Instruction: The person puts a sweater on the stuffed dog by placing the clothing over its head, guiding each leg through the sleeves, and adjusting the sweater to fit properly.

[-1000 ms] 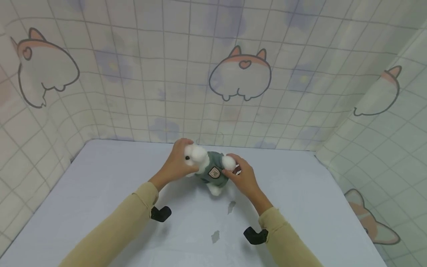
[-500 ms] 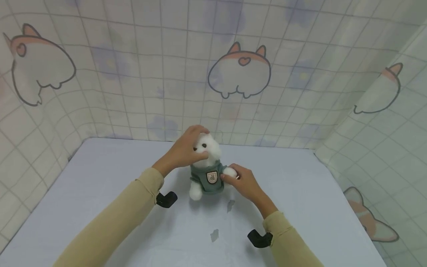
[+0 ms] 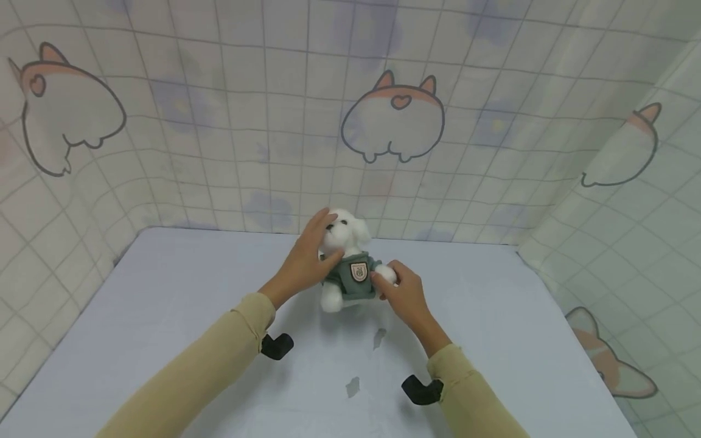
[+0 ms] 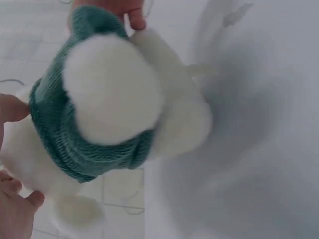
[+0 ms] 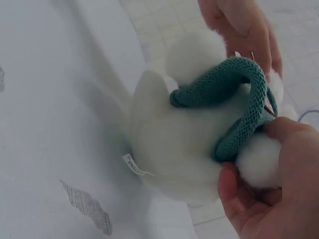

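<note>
The curled left hand [image 3: 305, 258] cups the head [image 3: 345, 233] of the plush dog [image 3: 347, 275]; the right hand [image 3: 404, 292] pinches a paw [image 3: 386, 273]. Positioning seems in hand, calling for steadiness next.

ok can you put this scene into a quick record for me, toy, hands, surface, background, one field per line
toy: white plush dog, upright, its chest toward the head camera
clothing: green knit top with a shield-shaped badge
left hand: holds the side of its head
right hand: pinches one front paw
tag: small, white, on its body, seen in the right wrist view
surface: white table with two grey patches
background: grid-patterned cloth with cartoon animals
</note>
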Demonstrator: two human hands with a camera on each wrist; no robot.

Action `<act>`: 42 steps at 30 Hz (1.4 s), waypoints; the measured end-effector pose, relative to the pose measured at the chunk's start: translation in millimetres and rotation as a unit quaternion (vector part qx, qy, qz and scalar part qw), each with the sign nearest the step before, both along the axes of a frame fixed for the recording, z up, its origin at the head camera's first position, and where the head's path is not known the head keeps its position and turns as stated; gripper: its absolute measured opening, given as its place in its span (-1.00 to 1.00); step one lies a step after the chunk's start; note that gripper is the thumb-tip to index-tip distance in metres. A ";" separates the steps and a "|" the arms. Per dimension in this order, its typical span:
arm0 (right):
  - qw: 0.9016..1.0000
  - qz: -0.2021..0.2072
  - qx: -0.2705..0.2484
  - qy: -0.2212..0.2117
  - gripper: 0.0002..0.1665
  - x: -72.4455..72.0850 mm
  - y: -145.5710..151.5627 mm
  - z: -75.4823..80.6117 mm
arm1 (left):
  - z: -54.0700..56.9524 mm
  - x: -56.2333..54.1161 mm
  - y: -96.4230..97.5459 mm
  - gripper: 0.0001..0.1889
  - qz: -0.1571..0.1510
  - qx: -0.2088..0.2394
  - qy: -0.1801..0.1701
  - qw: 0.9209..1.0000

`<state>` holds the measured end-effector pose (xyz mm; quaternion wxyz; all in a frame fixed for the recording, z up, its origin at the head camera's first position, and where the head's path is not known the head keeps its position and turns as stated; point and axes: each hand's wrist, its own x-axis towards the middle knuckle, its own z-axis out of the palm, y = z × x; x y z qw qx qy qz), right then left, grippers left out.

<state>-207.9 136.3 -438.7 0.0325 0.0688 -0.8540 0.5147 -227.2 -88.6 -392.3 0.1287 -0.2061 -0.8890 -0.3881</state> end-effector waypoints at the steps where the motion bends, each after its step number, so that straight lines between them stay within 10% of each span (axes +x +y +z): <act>1: 1.000 -0.005 -0.007 0.000 -0.71 -0.5 -0.8 0.3 | -2.0 0.9 0.1 -0.33 0.007 0.008 0.005 1.000; 18: 0.998 -0.015 -0.042 -0.032 -0.66 -6.1 -10.1 7.7 | -33.3 24.0 -2.3 -0.54 0.041 0.055 0.093 0.993; 33: 0.996 -0.031 -0.062 -0.063 -0.70 -3.9 -14.2 10.0 | -45.1 32.8 11.3 -0.71 0.018 -0.038 0.063 0.997; 42: 0.998 0.043 -0.026 -0.046 -0.68 -4.7 -17.3 10.0 | -52.1 21.2 19.2 -0.82 0.079 -0.002 0.056 0.995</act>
